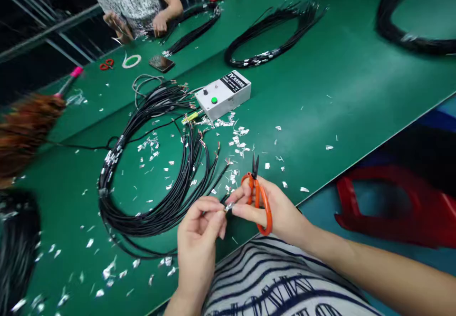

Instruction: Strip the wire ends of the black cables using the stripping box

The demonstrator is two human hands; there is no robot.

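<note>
My left hand (pixel 199 233) pinches the end of a thin black cable (pixel 225 197) near the table's front edge. My right hand (pixel 274 206) holds orange snips (pixel 259 197) in its palm, blades pointing up and away, while its thumb and forefinger pinch a small silvery piece at the same cable end (pixel 228 206). The cable leads back into a big coiled bundle of black cables (pixel 149 183) on the green table (pixel 338 92).
A white tester box (pixel 223 95) with a green button sits behind the coil. Silver foil scraps (pixel 235 142) litter the table. More cable coils (pixel 274 35) lie farther back. Another person (pixel 135 2) works at the far end. A red stool (pixel 395 206) stands right.
</note>
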